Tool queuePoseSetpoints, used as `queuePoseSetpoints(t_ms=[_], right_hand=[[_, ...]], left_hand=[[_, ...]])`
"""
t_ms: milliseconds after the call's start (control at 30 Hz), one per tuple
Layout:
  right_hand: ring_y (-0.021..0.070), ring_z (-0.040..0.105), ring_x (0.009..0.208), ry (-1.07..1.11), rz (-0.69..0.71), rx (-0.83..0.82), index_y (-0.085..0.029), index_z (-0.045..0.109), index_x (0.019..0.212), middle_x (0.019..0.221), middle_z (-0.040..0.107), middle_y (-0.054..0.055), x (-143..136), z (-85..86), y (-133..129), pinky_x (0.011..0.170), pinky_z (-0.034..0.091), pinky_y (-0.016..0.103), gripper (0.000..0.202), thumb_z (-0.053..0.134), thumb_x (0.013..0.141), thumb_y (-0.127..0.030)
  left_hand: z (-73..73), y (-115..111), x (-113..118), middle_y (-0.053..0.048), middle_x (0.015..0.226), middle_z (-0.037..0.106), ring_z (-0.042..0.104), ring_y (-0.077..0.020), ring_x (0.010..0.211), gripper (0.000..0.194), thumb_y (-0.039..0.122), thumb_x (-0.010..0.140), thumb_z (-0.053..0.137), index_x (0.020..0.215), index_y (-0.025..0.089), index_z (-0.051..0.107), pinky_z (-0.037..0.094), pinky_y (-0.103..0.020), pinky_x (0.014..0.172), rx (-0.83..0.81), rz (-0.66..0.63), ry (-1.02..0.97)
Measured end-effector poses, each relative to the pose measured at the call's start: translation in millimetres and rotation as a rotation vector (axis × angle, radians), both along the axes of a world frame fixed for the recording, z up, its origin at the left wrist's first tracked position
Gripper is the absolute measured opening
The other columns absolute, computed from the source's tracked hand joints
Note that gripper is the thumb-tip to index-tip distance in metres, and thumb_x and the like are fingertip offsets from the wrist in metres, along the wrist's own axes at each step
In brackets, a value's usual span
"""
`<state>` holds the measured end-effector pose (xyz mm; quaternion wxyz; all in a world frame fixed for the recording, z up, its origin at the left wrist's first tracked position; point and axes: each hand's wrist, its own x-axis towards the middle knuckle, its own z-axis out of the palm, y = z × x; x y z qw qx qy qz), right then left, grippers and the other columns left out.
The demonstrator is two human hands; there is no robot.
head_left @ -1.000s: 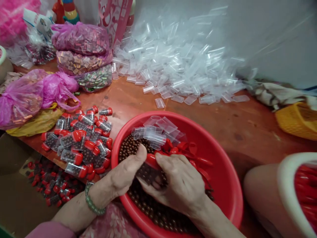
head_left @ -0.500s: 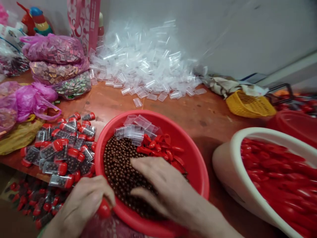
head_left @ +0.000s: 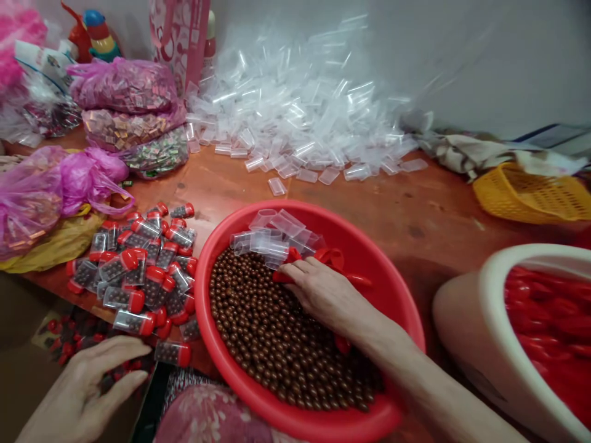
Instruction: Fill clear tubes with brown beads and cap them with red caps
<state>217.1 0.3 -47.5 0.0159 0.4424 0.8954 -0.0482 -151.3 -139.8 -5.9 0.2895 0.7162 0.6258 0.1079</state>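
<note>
My left hand (head_left: 95,384) is at the lower left with thumb and fingers apart and nothing between them. Just right of its fingertips lies a filled clear tube with a red cap (head_left: 173,354), near the table's front edge. My right hand (head_left: 318,286) reaches into the red basin (head_left: 397,295), its fingers closed on a red cap (head_left: 282,277). Brown beads (head_left: 277,344) fill much of the basin. Empty clear tubes (head_left: 270,240) lie against its back wall, just beyond my right fingertips. More red caps (head_left: 335,257) sit beside and partly behind that hand.
Filled tubes (head_left: 138,264) are heaped left of the basin. A white tub (head_left: 489,289) of red caps stands at the right. Behind are a pile of clear tubes (head_left: 305,129), a yellow basket (head_left: 530,197) and pink bags (head_left: 124,86).
My left hand has let go of the red-capped tube and moved left, opening. My right hand has gone from over the beads to the red caps and closed. The view has shifted.
</note>
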Motion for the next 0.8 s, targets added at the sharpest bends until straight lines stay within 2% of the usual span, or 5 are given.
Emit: queuePoseSetpoints(t_ms=[167,333,567,667,800], right_hand=[[0.0222,0.058,0.075,-0.045,-0.003,0.030,-0.018,0.062,0.075,0.076,0.066,0.006,0,6.4,3,0.068,0.043,0.033,0.010,0.058,0.085,-0.017],[0.0232,0.060,0.079,-0.036,-0.072,0.071,-0.017,0.060,0.083,0.082,0.066,0.009,-15,13.7,11,0.068,0.044,0.033,0.009,0.054,0.089,-0.021],[0.0220,0.062,0.075,0.048,-0.129,0.032,-0.018,0.059,0.080,0.077,0.067,0.009,-19,14.7,18,0.064,0.044,0.030,0.011,0.052,0.088,-0.018],[0.0231,0.063,0.076,0.128,-0.147,-0.017,-0.017,0.059,0.079,0.078,0.067,0.009,-15,17.2,16,0.064,0.046,0.031,0.011,0.054,0.088,-0.020],[0.0173,0.064,0.071,0.293,-0.173,-0.103,-0.018,0.061,0.090,0.080,0.068,0.005,-12,24.9,14,0.063,0.049,0.028,0.013,0.054,0.092,-0.028]], left_hand=[[18.3,72,89,-0.003,0.089,0.073,0.067,-0.0138,0.081,0.018,0.024,0.093,0.052,0.095,0.019,0.069,0.054,-0.022,0.078,0.171,-0.233,-0.334],[2.1,138,146,-0.011,0.102,0.065,0.060,-0.0234,0.097,0.015,0.013,0.090,0.049,0.100,0.012,0.061,0.051,-0.038,0.087,0.349,-0.339,0.064],[-10.4,187,175,-0.017,0.112,0.060,0.060,-0.0270,0.100,0.028,0.005,0.090,0.039,0.113,0.009,0.054,0.051,-0.038,0.079,0.470,-0.566,0.414],[-11.4,193,178,-0.017,0.101,0.065,0.062,-0.0281,0.094,0.023,0.006,0.090,0.040,0.105,0.006,0.058,0.052,-0.039,0.077,0.466,-0.636,0.430],[-10.5,188,172,-0.018,0.104,0.066,0.064,-0.0261,0.097,0.026,0.004,0.091,0.039,0.110,0.004,0.057,0.052,-0.039,0.084,0.476,-0.603,0.412]])
